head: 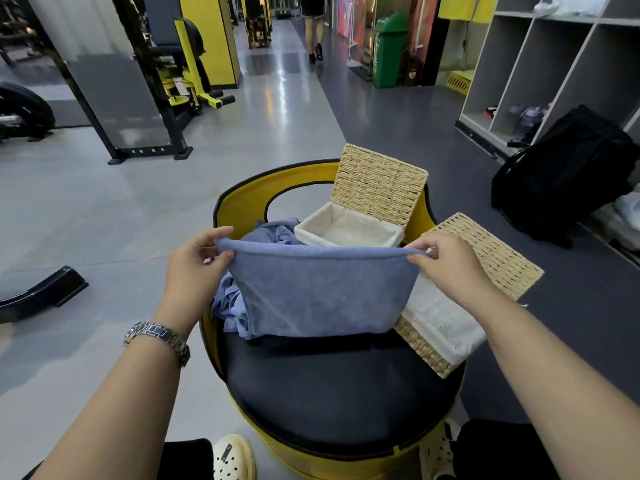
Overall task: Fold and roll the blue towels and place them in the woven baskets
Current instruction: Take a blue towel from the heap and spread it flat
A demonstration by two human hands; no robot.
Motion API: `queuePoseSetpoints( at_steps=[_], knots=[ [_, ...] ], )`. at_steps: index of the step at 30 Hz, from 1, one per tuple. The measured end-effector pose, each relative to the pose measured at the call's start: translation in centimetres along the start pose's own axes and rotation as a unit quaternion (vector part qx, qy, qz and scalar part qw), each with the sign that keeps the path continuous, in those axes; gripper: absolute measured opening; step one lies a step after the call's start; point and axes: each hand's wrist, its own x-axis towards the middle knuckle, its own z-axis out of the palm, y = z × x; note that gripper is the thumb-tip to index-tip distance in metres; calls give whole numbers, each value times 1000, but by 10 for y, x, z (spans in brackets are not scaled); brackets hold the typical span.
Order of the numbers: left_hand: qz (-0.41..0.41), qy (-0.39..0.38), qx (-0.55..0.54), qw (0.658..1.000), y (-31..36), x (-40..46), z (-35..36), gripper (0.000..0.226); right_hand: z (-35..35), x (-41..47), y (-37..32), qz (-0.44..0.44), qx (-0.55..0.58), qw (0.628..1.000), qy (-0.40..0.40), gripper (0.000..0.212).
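The left hand (199, 258) and right hand (445, 259) each pinch a top corner of a blue towel (320, 292), thumb over fingers, and hold it stretched between them so that it hangs flat over the middle of the round seat (332, 393); held this way the cloth is probably being squared up for its first fold, with its lower edge just reaching the dark cushion. Behind it, at about ten o'clock on the seat, lies a heap (239, 306) of more blue towels, loose and crumpled, apparently not yet folded. At twelve o'clock stands the far basket (349, 230), its woven lid tipped up and back, its white lining bare as far as can be seen. At three o'clock sits the near basket (443, 323), lid also thrown open toward the right, its lining showing; the right forearm hides part of its inside. Both stand open, likely ready to take rolled towels.
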Motion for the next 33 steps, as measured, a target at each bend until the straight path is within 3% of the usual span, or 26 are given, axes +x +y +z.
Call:
queuePoseSetpoints(
  at_steps=[4,10,15,24,33],
  knots=[
    [21,7,84,996,4,3,-4,21,-11,-2,-8,1,69,998,13,14],
    [80,57,142,985,15,-7,-4,12,-22,-10,-19,-62,39,993,95,9],
    [79,92,149,981,24,-18,-13,13,-36,-20,-30,-128,26,977,171,6],
    [110,78,204,970,18,-40,-37,6,-47,-43,-34,-146,-30,980,131,9],
    [145,68,227,961,38,-64,-64,4,-78,-61,-53,-180,2,979,91,12]
  ],
)
